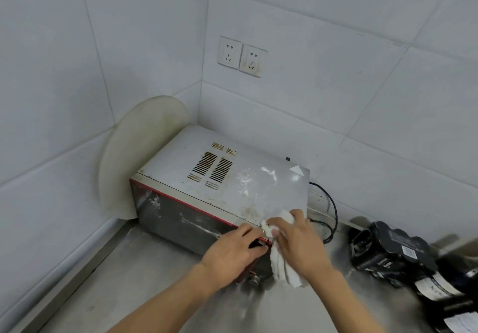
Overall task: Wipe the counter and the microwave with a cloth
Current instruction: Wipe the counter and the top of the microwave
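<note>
A grey microwave [196,167] with a red front trim stands in the corner on the steel counter [134,281]. Its top carries white powdery smears and brown stains. My right hand [300,244] grips a white cloth [282,268] at the microwave's front right corner, the cloth hanging down over the control side. My left hand [232,252] lies flat on the front right of the microwave, fingers spread, touching the red trim beside the cloth.
A round cream board [134,151] leans on the left wall behind the microwave. A black power cord [332,208] loops at its right. Dark bottles and a black device [398,257] lie on the counter at the right. Two wall sockets [241,57] sit above.
</note>
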